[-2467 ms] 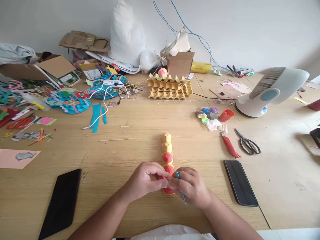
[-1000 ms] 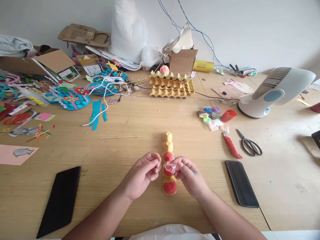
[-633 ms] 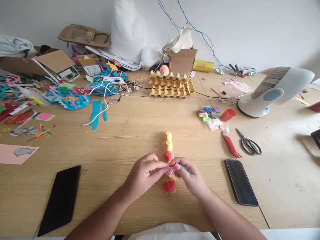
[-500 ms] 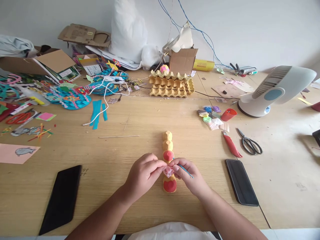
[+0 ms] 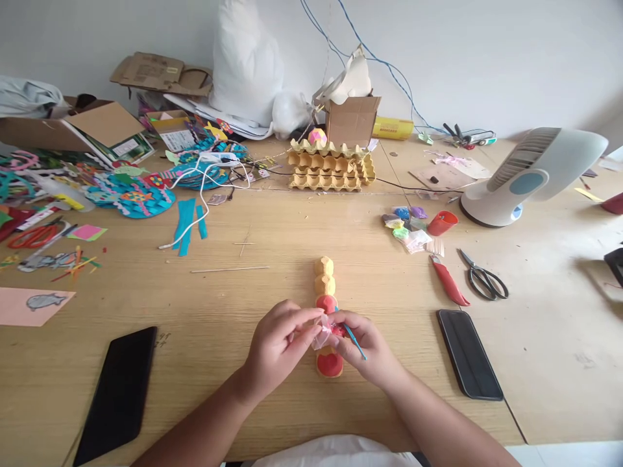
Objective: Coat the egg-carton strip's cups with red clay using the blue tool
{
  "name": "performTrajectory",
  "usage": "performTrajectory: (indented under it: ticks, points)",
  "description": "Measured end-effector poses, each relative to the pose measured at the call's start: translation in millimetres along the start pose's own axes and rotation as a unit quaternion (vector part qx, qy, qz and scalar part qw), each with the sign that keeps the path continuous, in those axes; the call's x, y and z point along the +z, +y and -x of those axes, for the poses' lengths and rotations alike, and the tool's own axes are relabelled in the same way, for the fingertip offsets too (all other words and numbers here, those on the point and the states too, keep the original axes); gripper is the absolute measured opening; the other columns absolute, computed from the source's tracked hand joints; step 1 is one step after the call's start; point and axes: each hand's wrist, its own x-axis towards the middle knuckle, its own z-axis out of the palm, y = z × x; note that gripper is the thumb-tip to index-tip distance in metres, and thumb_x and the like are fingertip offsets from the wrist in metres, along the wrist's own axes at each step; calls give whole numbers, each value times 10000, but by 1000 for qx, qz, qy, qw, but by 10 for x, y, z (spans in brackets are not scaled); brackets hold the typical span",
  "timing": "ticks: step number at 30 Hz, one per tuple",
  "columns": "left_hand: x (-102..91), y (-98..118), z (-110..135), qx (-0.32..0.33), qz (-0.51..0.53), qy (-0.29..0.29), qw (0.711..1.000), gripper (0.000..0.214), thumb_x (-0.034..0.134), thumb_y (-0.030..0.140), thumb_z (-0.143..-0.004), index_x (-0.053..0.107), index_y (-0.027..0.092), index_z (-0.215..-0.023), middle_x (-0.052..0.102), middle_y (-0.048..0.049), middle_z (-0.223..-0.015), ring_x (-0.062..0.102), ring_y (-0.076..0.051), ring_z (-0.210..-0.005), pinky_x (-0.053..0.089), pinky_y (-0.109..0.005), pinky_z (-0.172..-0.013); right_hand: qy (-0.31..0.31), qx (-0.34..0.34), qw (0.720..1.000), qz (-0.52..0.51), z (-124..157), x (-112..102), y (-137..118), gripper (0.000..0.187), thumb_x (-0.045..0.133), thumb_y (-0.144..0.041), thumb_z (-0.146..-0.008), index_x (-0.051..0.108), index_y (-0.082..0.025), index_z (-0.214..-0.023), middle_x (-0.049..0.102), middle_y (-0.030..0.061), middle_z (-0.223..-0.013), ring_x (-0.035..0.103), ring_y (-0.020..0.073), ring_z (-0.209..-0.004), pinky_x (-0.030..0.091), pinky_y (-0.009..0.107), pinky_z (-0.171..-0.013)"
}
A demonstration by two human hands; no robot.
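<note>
Upright along the middle of the desk lies a strip of egg carton [image 5: 324, 284], its two far cups bare yellow and others coated in red. Above its near half, my left hand [image 5: 275, 340] pinches a small clear plastic bag [image 5: 321, 333] between thumb and fingertips. My right hand [image 5: 367, 347] is closed on the bag's other side, where some red material [image 5: 337, 330], which looks like soft clay, shows. A thin blue stick tool [image 5: 355, 342] also rests in the right hand, pointing toward me. Part of the strip is hidden beneath both hands.
A black tablet [image 5: 117, 395] lies left, a phone [image 5: 470, 353] right. Beyond the phone are scissors [image 5: 487, 282], a red-handled knife [image 5: 448, 280], a red cup [image 5: 442, 223] and clay packets [image 5: 402, 220]. Egg trays [image 5: 331, 172] and a white fan [image 5: 516, 178] stand farther back.
The bag has shifted slightly left with my left fingers, and more red material shows by my right fingers. The blue tool has tilted more steeply toward me.
</note>
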Motion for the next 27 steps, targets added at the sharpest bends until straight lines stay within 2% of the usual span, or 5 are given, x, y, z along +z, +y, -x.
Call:
performTrajectory:
  ticks: [3,6,13,23,27]
  points:
    - [-21,29,-10,-59,50,11,997,116,635,129,-932,668,216,-1002,541,20,-755,495,-108,-627,436,-233,-568,60,-36,996,58,6,7,-8,233,701,-355,-928,687,-229,-1123,739,61,-995,674,201,-884,541,342,-831]
    - [-5,47,3,-39,40,-41,998,223,691,177,-904,698,235,-1120,517,24,-739,480,-115,-622,422,-243,-560,93,-89,984,123,16,18,-23,227,703,-328,-927,685,-250,-1139,732,61,-993,664,207,-881,536,355,-839]
    - [124,24,103,-37,64,-18,997,355,701,90,-880,684,260,-1190,623,13,-815,516,-104,-647,437,-223,-560,88,-159,960,212,38,73,-35,332,728,-233,-900,653,-278,-1221,745,75,-1038,681,228,-900,537,367,-827]
    - [56,57,41,-71,109,-76,989,163,653,136,-913,741,241,-1001,567,25,-736,507,-91,-594,431,-219,-544,52,-83,990,105,72,55,-76,250,668,-318,-952,688,-248,-1191,751,72,-1020,696,213,-901,562,368,-839]
    - [62,34,19,-12,5,-82,997,193,668,142,-907,754,244,-1046,569,14,-727,541,-115,-648,455,-244,-600,71,-58,995,35,46,46,-15,181,668,-338,-965,733,-253,-1111,781,70,-1042,729,222,-945,581,376,-858]
